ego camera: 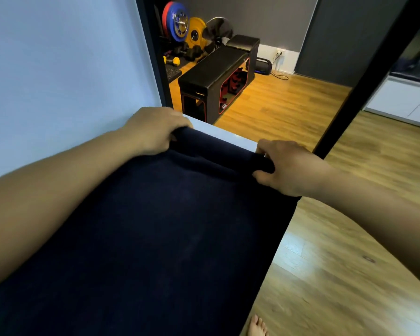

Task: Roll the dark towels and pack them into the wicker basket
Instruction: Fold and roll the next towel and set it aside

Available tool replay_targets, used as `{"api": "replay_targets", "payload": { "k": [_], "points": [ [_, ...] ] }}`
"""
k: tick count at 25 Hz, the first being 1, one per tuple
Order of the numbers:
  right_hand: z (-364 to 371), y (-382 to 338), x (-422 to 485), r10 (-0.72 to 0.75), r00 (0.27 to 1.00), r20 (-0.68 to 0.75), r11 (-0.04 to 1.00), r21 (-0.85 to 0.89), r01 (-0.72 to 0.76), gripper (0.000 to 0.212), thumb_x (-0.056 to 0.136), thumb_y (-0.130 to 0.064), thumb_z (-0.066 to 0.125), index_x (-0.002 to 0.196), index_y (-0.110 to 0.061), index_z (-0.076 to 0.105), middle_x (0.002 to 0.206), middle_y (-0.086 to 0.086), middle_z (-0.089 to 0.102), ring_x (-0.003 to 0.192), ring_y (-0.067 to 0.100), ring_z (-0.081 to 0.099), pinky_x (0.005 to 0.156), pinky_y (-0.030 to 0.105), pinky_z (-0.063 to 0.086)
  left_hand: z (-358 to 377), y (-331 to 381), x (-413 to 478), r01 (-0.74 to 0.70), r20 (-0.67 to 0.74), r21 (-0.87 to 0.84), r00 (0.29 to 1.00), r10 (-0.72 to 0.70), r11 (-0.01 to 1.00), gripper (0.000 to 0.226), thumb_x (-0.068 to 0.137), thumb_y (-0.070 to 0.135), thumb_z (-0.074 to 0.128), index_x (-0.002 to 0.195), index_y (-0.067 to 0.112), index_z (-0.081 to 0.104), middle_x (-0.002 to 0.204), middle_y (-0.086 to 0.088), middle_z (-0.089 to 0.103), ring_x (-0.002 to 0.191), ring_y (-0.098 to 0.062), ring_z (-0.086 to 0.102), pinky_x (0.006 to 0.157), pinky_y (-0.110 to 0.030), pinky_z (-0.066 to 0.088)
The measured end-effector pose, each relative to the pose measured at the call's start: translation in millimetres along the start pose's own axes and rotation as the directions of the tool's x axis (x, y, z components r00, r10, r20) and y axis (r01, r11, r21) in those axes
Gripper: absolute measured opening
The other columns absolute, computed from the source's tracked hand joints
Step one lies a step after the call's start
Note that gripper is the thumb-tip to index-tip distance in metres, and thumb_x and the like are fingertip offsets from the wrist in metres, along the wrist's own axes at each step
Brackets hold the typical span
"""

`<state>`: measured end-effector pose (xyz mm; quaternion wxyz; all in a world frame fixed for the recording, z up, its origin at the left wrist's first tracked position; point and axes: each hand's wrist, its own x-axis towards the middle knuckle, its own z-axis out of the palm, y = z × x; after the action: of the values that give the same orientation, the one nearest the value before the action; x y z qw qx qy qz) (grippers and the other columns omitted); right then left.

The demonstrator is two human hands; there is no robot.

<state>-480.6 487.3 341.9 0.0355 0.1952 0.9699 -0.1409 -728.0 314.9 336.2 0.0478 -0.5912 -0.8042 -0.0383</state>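
head view: the dark towel (pixel 170 238) lies spread flat on the white table (pixel 230 134), its far end turned into a short roll. my left hand (pixel 153 130) grips the roll's left end with curled fingers, my right hand (pixel 289 166) grips its right end. my bare foot (pixel 257 326) is on the wood floor (pixel 325 263).

The dark navy cloth towel (pixel 167 238) lies along the white flat worktop (pixel 228 134) and covers nearly all of it. Its far end is rolled across its width. The left hand (pixel 153 130) grips the roll's left end and the right hand (pixel 291 168) grips its right end. A pale painted wall (pixel 58 69) stands left of the worktop, and light wooden plank floor (pixel 325 263) lies to its right and beyond. On that floor, behind the worktop, stands a black padded bench (pixel 211 69), with round coloured weight plates (pixel 177 20) behind it to the left.
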Motion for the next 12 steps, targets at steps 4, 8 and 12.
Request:
{"api": "replay_targets", "payload": {
  "k": [4, 8, 12],
  "points": [
    [11.3, -0.1, -10.4, -0.115, 0.956, -0.271, 0.967, -0.249, 0.046, 0.029, 0.084, -0.032, 0.067, 0.108, -0.021, 0.055, 0.1, 0.007, 0.052, 0.085, 0.035, 0.056, 0.064, 0.035, 0.041, 31.0, 7.2, -10.0, -0.013, -0.332, -0.058, 0.943, -0.007, 0.998, 0.043, 0.081, -0.008, 0.06, 0.118, 0.011, 0.068, 0.119, -0.01, 0.069, 0.114, -0.034, 0.061, 0.097, -0.048, 0.048],
    [36.1, -5.0, -21.0, -0.39, 0.772, -0.502, 0.854, -0.51, 0.1, 0.018, 0.078, -0.005, 0.067, 0.095, -0.008, 0.063, 0.083, 0.017, 0.051, 0.068, 0.034, 0.05, 0.062, 0.041, 0.037, 31.0, 7.0, -32.6, -0.02, -0.282, -0.031, 0.959, 0.011, 0.999, 0.054, 0.085, -0.011, 0.057, 0.135, 0.011, 0.058, 0.142, -0.011, 0.055, 0.137, -0.036, 0.044, 0.11, -0.05, 0.037],
    [45.9, -14.3, -43.5, -0.551, 0.689, -0.471, 0.759, -0.626, 0.179, 0.018, 0.092, -0.014, 0.054, 0.102, -0.004, 0.067, 0.083, 0.014, 0.056, 0.071, 0.032, 0.053, 0.072, 0.044, 0.04, 29.0, -4.2, -74.9, -0.102, -0.232, -0.107, 0.97, 0.075, 0.989, 0.058, 0.087, -0.007, 0.051, 0.142, 0.013, 0.052, 0.15, -0.006, 0.045, 0.145, -0.025, 0.032, 0.121, -0.044, 0.021]
  ]
}}
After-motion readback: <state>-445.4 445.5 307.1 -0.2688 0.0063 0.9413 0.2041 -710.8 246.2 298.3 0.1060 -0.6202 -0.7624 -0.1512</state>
